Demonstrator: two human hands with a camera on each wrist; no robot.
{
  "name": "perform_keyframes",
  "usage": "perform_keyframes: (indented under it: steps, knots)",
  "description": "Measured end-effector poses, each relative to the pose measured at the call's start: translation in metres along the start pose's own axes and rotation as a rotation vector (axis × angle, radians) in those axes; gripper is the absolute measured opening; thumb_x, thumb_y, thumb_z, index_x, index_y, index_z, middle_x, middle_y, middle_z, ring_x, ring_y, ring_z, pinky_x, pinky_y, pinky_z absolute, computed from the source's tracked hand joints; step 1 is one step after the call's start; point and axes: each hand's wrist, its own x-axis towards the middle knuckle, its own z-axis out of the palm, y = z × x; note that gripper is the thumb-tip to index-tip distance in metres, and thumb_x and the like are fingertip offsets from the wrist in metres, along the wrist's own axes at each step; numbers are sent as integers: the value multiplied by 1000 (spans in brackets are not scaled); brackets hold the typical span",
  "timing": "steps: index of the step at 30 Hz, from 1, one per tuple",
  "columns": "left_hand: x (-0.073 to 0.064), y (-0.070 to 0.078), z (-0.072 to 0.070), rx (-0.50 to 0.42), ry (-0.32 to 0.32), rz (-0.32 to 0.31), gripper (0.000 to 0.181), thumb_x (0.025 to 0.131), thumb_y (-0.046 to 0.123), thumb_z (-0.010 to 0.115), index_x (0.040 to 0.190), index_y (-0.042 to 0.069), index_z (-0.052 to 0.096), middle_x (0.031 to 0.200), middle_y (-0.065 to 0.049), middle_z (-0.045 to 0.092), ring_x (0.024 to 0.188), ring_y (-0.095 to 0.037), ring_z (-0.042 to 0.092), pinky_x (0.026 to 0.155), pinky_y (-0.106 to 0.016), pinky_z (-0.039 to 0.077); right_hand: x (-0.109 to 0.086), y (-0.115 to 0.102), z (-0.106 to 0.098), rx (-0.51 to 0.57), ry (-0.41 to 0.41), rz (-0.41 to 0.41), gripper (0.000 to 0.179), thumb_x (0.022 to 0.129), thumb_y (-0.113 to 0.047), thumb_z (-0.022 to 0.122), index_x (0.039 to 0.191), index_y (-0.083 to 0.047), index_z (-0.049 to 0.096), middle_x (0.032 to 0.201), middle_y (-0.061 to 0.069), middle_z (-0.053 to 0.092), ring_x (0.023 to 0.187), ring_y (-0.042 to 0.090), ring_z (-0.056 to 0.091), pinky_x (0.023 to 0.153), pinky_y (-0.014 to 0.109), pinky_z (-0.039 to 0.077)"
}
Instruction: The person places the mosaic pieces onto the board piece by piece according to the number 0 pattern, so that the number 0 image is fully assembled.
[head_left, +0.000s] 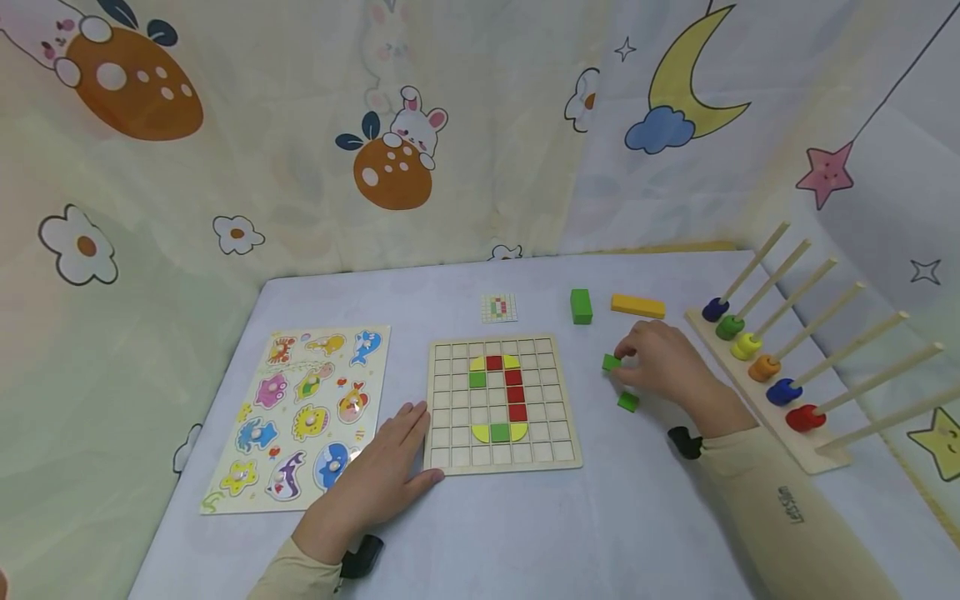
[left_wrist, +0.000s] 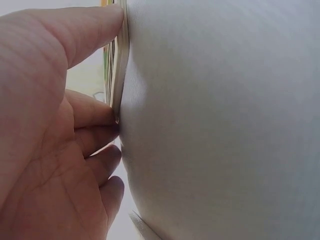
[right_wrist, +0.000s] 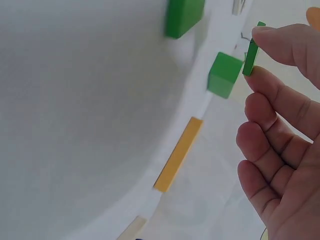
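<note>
My right hand [head_left: 663, 358] pinches a small square green tile [right_wrist: 251, 52] between thumb and forefinger, raised above the table in the right wrist view. Just below it on the cloth lies another green tile [head_left: 628, 402]. A wooden grid board [head_left: 555, 462] lies in the middle, with red, green and yellow tiles [head_left: 516, 393] set in some of its squares. At the board's lower left corner, my left hand [head_left: 382, 471] lies flat, its thumb and fingers touching the board's edge [left_wrist: 120, 65]. Behind the board is a small pattern card [head_left: 498, 307].
On the left lies an animal puzzle board [head_left: 251, 503]. A green block [head_left: 581, 307] and an orange-yellow bar [head_left: 637, 306] stand toward the back. Wooden pegs with coloured beads rise from a base [head_left: 817, 458] at right, close to the right forearm. A printed curtain [head_left: 510, 167] hangs behind.
</note>
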Motion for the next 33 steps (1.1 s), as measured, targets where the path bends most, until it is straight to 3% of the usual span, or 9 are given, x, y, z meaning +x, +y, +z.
perform_keyframes:
  steps: [7,15,25,33]
  knots:
    - [0,-1,1,10,6,6,92,96,54,71,165,9,30,175,-6,25,163,-28,22,130,-49,31,6,-16,-2,4,32,-48,23,83,-25,86,99,-10,83,92,5,71,86,22,60,77,39,51]
    - [0,-1,0,9,6,6,92,96,53,71,165,8,31,175,-6,26,163,-29,23,130,-50,31,17,-47,0,0,11,-94,21,83,-25,85,100,-11,83,98,5,73,93,24,61,84,44,51]
    - [2,-1,1,-13,-11,-12,91,97,52,70,166,8,29,176,-6,24,164,-27,20,131,-50,28,29,-92,9,16,35,-223,19,81,-28,88,95,-15,84,90,3,70,81,17,52,73,30,45]
    - [0,2,-2,-28,-8,-18,90,97,50,72,165,8,30,175,-6,25,164,-28,21,131,-51,30,35,-117,17,16,38,-278,16,82,-28,86,93,-17,84,92,3,72,86,18,55,74,31,47]
